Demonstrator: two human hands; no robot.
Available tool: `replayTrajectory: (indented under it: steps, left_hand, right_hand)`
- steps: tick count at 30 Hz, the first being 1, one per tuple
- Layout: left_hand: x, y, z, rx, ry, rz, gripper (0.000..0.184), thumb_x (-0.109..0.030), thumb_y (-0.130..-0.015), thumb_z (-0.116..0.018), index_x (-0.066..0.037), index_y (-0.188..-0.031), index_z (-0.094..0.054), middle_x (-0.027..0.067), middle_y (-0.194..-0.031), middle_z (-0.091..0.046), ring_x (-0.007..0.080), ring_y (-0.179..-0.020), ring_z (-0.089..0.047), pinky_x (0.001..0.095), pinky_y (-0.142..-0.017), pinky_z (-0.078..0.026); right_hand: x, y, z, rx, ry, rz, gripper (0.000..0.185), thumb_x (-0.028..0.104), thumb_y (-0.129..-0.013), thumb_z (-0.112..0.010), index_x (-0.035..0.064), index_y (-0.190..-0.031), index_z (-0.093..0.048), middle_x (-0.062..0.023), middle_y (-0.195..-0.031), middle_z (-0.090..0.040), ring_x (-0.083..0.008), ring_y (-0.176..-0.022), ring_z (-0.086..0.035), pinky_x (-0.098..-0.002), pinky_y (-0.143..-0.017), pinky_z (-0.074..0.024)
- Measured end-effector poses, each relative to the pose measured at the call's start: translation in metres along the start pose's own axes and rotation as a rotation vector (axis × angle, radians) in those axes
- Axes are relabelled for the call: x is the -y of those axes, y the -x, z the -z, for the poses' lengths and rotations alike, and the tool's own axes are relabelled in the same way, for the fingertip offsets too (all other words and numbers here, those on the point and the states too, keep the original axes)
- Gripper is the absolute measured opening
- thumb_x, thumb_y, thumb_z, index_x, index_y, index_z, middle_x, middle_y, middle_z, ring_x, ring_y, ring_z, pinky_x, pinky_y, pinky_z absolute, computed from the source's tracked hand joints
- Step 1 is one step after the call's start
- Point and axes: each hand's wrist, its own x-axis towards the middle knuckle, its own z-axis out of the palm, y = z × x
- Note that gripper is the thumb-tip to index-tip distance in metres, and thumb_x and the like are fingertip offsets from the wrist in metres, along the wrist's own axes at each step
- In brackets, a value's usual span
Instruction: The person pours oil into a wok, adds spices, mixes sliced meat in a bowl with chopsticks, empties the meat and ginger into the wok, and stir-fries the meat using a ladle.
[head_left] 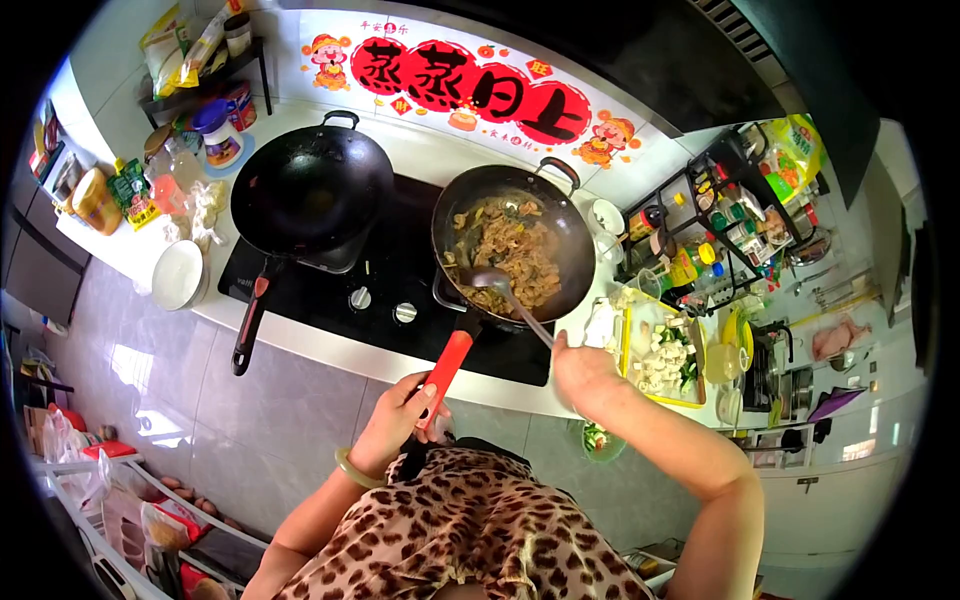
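My left hand [408, 408] is closed round the red handle of a black wok [575, 240] on the right burner. Browned sliced meat with some green bits [520, 245] lies in that wok. My right hand [583, 372] grips the long metal handle of a ladle [488, 280], and its bowl rests among the food on the near left side of the wok. The end of the ladle's handle is hidden in my fist. Just right of that hand, a yellow-rimmed tray [627, 350] holds white cubes and green pieces.
A second black wok [310, 185] sits on the left burner, its handle jutting past the counter edge. A white bowl [180, 275] stands at the left counter edge. A black rack [735, 200] of bottles and seasonings is at the right. A tiled wall rises behind the cooktop [385, 285].
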Motion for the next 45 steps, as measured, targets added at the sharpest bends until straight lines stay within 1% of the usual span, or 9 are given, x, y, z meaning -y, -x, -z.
replayTrajectory:
  steps: [15,19,24,29,32,35,38,41,45]
  left_hand:
    - [-0.009,0.003,-0.006,-0.036,0.008,0.024,0.038,-0.024,-0.098,-0.044,0.004,-0.123,-0.047,0.0083,-0.080,-0.063,0.0100,-0.051,-0.054,0.0208,-0.046,-0.043]
    - [-0.004,0.002,-0.005,-0.023,0.012,0.018,0.038,-0.024,-0.098,-0.044,0.005,-0.123,-0.047,0.0084,-0.080,-0.063,0.0102,-0.051,-0.054,0.0208,-0.046,-0.043]
    - [-0.006,0.001,-0.006,-0.027,0.019,-0.002,0.039,-0.024,-0.098,-0.044,0.005,-0.124,-0.046,0.0088,-0.080,-0.063,0.0104,-0.050,-0.054,0.0207,-0.045,-0.043]
    - [-0.005,0.000,-0.005,-0.022,0.018,0.010,0.040,-0.023,-0.098,-0.044,0.005,-0.125,-0.046,0.0089,-0.080,-0.063,0.0103,-0.050,-0.053,0.0209,-0.045,-0.044]
    - [-0.004,0.000,-0.004,-0.017,0.017,0.006,0.040,-0.023,-0.098,-0.044,0.005,-0.125,-0.046,0.0088,-0.080,-0.063,0.0101,-0.050,-0.053,0.0210,-0.046,-0.044]
    - [-0.004,-0.001,-0.004,-0.002,0.022,0.010,0.040,-0.023,-0.097,-0.045,0.006,-0.125,-0.045,0.0087,-0.080,-0.063,0.0100,-0.050,-0.053,0.0211,-0.046,-0.044]
    - [-0.002,0.003,-0.003,-0.001,0.028,0.024,0.040,-0.022,-0.097,-0.045,0.006,-0.126,-0.045,0.0088,-0.080,-0.063,0.0099,-0.049,-0.053,0.0211,-0.046,-0.044]
    - [-0.005,0.002,-0.004,-0.005,0.037,0.020,0.040,-0.022,-0.097,-0.045,0.006,-0.126,-0.045,0.0090,-0.081,-0.062,0.0097,-0.050,-0.052,0.0213,-0.046,-0.045]
    - [-0.004,0.002,-0.003,0.005,0.049,0.027,0.041,-0.022,-0.097,-0.045,0.006,-0.126,-0.044,0.0094,-0.081,-0.062,0.0093,-0.050,-0.052,0.0215,-0.046,-0.045]
  right_hand:
    - [-0.048,0.008,-0.019,0.070,0.041,-0.213,0.044,0.008,-0.088,-0.043,-0.0084,-0.130,-0.040,-0.0147,-0.085,-0.068,-0.0269,-0.074,-0.067,-0.0377,-0.060,-0.0534]
    - [-0.015,0.021,-0.005,-0.010,0.113,-0.009,0.043,0.005,-0.087,-0.045,-0.0091,-0.127,-0.044,-0.0162,-0.083,-0.068,-0.0258,-0.074,-0.068,-0.0362,-0.060,-0.0544]
    - [-0.060,0.007,-0.005,-0.021,0.166,-0.161,0.040,0.008,-0.084,-0.048,-0.0095,-0.120,-0.050,-0.0158,-0.089,-0.068,-0.0244,-0.078,-0.069,-0.0356,-0.062,-0.0548]
    - [-0.066,0.003,0.034,-0.125,-0.119,-0.151,0.019,0.009,-0.084,-0.048,0.0020,-0.097,-0.060,-0.0184,-0.093,-0.066,-0.0337,-0.087,-0.065,-0.0429,-0.076,-0.0516]
    - [-0.035,-0.042,0.018,-0.151,-0.320,-0.116,0.025,0.012,-0.090,-0.038,0.0015,-0.100,-0.058,-0.0186,-0.084,-0.066,-0.0367,-0.087,-0.063,-0.0450,-0.076,-0.0497]
    - [0.030,-0.038,0.025,0.006,-0.272,-0.119,0.031,0.015,-0.093,-0.033,-0.0012,-0.107,-0.055,-0.0207,-0.093,-0.065,-0.0373,-0.089,-0.063,-0.0460,-0.077,-0.0500]
    - [-0.037,-0.033,-0.015,-0.062,-0.270,-0.140,0.033,0.016,-0.095,-0.032,-0.0052,-0.110,-0.052,-0.0213,-0.090,-0.066,-0.0372,-0.084,-0.065,-0.0456,-0.073,-0.0527]
    - [-0.054,-0.033,-0.016,0.023,-0.140,-0.259,0.031,0.015,-0.096,-0.034,-0.0050,-0.111,-0.052,-0.0191,-0.090,-0.066,-0.0327,-0.081,-0.066,-0.0434,-0.069,-0.0539]
    - [0.015,-0.011,0.004,-0.047,0.025,0.016,0.045,0.003,-0.083,-0.047,-0.0136,-0.125,-0.042,-0.0188,-0.080,-0.067,-0.0299,-0.070,-0.068,-0.0396,-0.060,-0.0545]
